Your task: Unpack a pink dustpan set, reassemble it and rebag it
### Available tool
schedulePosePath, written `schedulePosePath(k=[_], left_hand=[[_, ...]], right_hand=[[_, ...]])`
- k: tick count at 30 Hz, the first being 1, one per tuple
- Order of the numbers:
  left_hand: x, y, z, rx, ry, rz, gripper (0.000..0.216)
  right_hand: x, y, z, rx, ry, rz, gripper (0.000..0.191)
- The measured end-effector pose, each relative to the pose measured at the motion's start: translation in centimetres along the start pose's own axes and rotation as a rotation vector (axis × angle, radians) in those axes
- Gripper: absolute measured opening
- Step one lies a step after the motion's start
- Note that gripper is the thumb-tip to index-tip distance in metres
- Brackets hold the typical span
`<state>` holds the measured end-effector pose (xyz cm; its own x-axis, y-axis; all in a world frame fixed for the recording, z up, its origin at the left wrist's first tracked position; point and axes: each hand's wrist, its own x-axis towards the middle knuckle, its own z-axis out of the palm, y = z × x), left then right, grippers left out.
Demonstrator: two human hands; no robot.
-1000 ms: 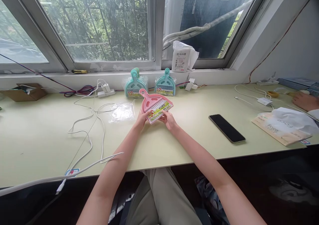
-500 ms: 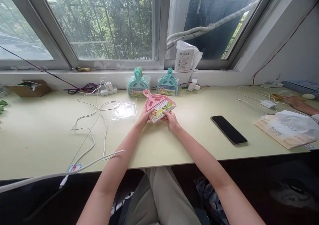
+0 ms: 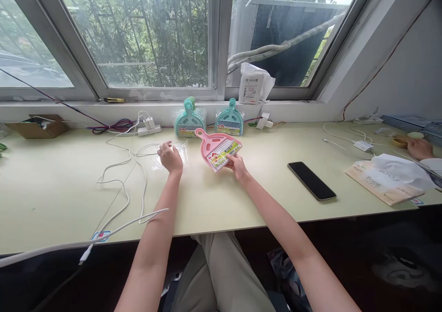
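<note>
Two teal dustpan sets (image 3: 209,120) stand against the wall behind the pink dustpan set (image 3: 217,149), which the right hand (image 3: 235,164) pinches at its near edge, tilted just above the desk (image 3: 241,192). The left hand (image 3: 170,157) rests on a clear plastic bag (image 3: 179,153), fingers seemingly curled; white cables (image 3: 127,173) lie left, a phone (image 3: 311,180) right.

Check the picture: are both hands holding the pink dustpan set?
No, only the right hand grips the pink dustpan set; the left hand rests on the clear bag.

The left hand (image 3: 170,157) hides part of the clear bag (image 3: 174,154).
</note>
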<state>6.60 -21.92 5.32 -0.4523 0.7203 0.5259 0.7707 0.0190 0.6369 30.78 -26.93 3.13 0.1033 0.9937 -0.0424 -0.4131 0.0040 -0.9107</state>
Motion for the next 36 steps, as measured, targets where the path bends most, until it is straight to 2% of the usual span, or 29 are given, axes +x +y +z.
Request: schedulePosePath(k=[1, 3, 4, 6, 8, 11, 14, 20, 25, 29, 32, 36], left_hand=[[0.2, -0.5, 0.1, 0.088, -0.066, -0.007, 0.034], [0.3, -1.3, 0.7, 0.223, -0.305, 0.015, 0.036], [0.2, -1.6, 1.1, 0.260, -0.401, 0.072, 0.037], [-0.1, -1.9, 1.8, 0.284, -0.512, 0.235, 0.037], [-0.4, -1.8, 2.2, 0.271, -0.548, 0.388, 0.035], [-0.7, -1.2, 2.4, 0.268, -0.521, 0.510, 0.029], [-0.7, -0.5, 2.1, 0.306, -0.470, 0.534, 0.028], [-0.6, -0.1, 1.4, 0.312, -0.429, 0.435, 0.041], [-0.6, -0.2, 0.9, 0.308, -0.320, 0.354, 0.044], [-0.6, 0.0, 0.7, 0.303, -0.229, 0.327, 0.045], [-0.6, 0.1, 0.7, 0.298, -0.220, 0.330, 0.046], [-0.7, 0.1, 1.0, 0.258, -0.255, 0.337, 0.047]], right_hand=[[0.0, 0.0, 0.1, -0.003, 0.001, 0.001, 0.010], [0.0, 0.1, 0.2, -0.012, 0.003, 0.010, 0.008], [0.0, 0.1, 0.3, -0.019, 0.004, 0.016, 0.008], [-0.1, 0.0, 0.4, -0.041, 0.004, 0.029, 0.008], [-0.1, -0.2, 0.5, -0.069, 0.003, 0.042, 0.008], [0.0, -0.5, 0.2, -0.117, -0.004, 0.066, 0.009], [0.2, -0.8, -0.2, -0.169, -0.013, 0.101, 0.007], [0.5, -1.2, -0.8, -0.263, -0.077, 0.107, 0.007], [0.6, -1.3, -1.1, -0.239, -0.084, 0.100, 0.010], [0.6, -1.5, -1.4, -0.221, -0.149, 0.118, 0.012], [0.6, -1.7, -1.4, -0.250, -0.160, 0.165, 0.010], [0.7, -1.6, -1.3, -0.245, -0.079, 0.169, 0.007]])
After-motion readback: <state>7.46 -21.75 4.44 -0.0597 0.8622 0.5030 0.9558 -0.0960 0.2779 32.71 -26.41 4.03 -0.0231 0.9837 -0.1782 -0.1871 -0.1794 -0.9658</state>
